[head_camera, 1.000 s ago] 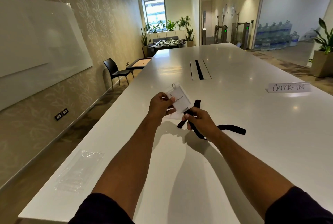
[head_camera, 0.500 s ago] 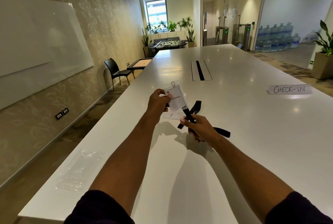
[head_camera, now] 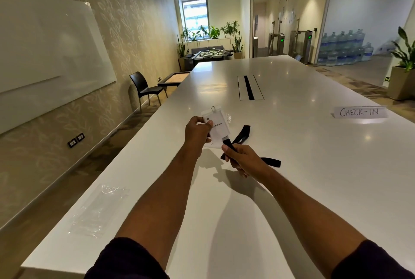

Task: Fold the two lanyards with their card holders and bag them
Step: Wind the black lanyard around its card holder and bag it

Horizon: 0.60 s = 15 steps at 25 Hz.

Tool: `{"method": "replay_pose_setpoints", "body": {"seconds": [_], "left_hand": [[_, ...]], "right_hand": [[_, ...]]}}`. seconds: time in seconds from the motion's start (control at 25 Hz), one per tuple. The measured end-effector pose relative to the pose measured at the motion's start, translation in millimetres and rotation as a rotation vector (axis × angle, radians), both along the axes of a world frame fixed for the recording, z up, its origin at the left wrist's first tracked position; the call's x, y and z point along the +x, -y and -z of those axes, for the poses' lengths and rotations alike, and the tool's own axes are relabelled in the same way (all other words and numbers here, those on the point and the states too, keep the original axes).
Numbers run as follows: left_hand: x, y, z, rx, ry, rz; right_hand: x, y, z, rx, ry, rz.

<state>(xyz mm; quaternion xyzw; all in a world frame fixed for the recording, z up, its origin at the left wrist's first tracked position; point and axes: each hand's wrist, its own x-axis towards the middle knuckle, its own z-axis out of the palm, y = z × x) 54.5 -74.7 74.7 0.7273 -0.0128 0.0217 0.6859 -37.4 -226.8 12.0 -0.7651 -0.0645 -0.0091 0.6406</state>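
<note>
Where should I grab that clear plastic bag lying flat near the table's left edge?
Pinch the clear plastic bag at its crinkled far end, probably the easiest place to start. It lies flat on the table, so come from above, likely with the left hand once free.

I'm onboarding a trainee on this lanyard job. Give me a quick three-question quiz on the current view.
1. True or false: the left hand holds the card holder.
2. What does the right hand grip? A) black lanyard strap B) plastic bag C) CHECK-IN sign
3. Fill in: the plastic bag lies on the table near its ____ edge.

Key: 1 true; 2 A; 3 left.
</note>
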Motion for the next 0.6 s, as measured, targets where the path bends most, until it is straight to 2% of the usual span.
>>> {"method": "replay_pose_setpoints", "body": {"seconds": [0.2,0.44,0.6], "left_hand": [[-4,3,7,-0.003,-0.012,0.043],[-5,6,15,-0.064,-0.073,0.018],[-7,7,15,0.021,-0.025,0.035]], "right_hand": [[2,-1,3,-0.038,-0.092,-0.086],[2,-1,9,0.019,-0.126,-0.172],[2,2,9,0.055,-0.130,-0.155]]}}
